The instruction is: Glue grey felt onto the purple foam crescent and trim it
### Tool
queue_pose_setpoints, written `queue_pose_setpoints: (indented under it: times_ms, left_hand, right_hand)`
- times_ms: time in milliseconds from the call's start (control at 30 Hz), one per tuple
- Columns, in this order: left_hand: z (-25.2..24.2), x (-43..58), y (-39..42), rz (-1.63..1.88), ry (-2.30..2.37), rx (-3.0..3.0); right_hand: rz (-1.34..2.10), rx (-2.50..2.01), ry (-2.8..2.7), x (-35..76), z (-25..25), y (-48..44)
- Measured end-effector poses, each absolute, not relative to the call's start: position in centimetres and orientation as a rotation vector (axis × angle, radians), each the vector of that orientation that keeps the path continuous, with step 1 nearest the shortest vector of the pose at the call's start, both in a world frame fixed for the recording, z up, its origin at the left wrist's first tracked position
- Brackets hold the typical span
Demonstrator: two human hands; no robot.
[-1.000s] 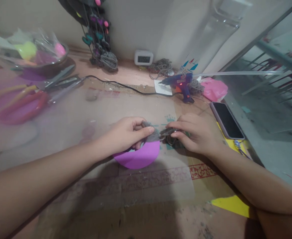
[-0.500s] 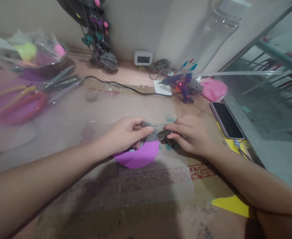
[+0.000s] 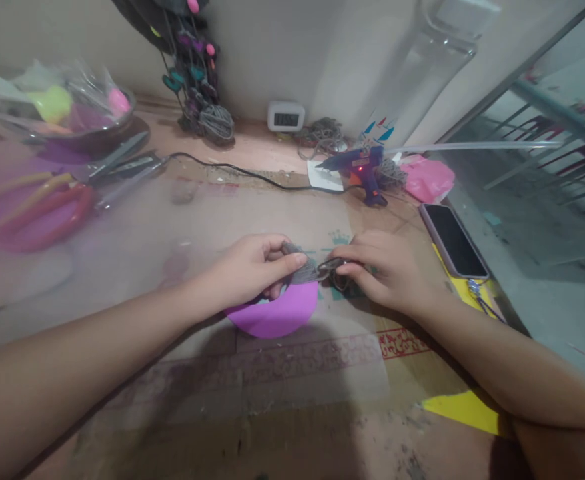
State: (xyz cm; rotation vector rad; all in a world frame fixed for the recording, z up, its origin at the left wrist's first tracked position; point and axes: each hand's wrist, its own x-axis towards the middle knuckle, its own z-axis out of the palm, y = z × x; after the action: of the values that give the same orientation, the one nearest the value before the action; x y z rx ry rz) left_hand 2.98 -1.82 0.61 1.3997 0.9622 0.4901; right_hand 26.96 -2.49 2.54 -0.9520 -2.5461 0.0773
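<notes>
My left hand [image 3: 252, 270] is closed, its thumb pressing a flat bundle of grey yarn [image 3: 302, 270] against the fingers. Opposite it, my right hand [image 3: 380, 270] pinches a dark looped strand [image 3: 330, 265] at the bundle's right end. Part of that strand is covered by the fingers, and its exact kind is hard to make out. Beneath the left hand lies a curved purple sheet [image 3: 277, 317], partly hidden by the hand and the yarn.
A glue gun [image 3: 360, 170] with a glowing red light rests behind the right hand, its black cord [image 3: 242, 172] running left. A phone [image 3: 455, 241] lies at the right edge. Scissors [image 3: 67, 207] and a bowl [image 3: 92, 139] of bagged items are on the left. A small digital clock [image 3: 286, 118] stands against the wall.
The right fingertips and the dark strand have shifted slightly, so more of the loop shows. My left hand keeps its hold on the grey yarn.
</notes>
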Motion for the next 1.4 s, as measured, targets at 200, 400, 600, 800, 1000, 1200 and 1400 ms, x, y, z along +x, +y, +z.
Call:
queue_pose_setpoints:
  times_ms: [200, 400, 600, 800, 1000, 1200, 1400]
  left_hand:
    - [0.4, 2.9, -1.8, 0.511, 0.947, 1.4]
    - [0.7, 3.0, -2.0, 0.497, 0.994, 1.441]
    - [0.8, 3.0, -1.9, 0.499, 0.979, 1.428]
    - [0.5, 3.0, -1.9, 0.502, 0.966, 1.431]
    - [0.6, 3.1, -1.9, 0.506, 0.976, 1.43]
    - [0.6, 3.0, -1.9, 0.519, 0.964, 1.392]
    - [0.2, 3.1, -1.8, 0.541, 0.918, 1.347]
  right_hand:
    - [0.162, -0.966, -2.49, 27.0, 2.3, -2.4]
    - [0.082, -0.96, -2.557, 27.0, 2.3, -2.5]
    - [0.031, -0.937, -2.601, 26.9, 2.4, -2.4]
    - [0.044, -0.928, -2.603, 26.9, 2.2, -2.3]
    - [0.157, -0.993, -2.483, 26.9, 2.3, -2.5]
    - [0.182, -1.197, -2.159, 27.3, 1.3, -1.8]
    - [0.209, -1.262, -2.097, 27.5, -0.3, -0.2]
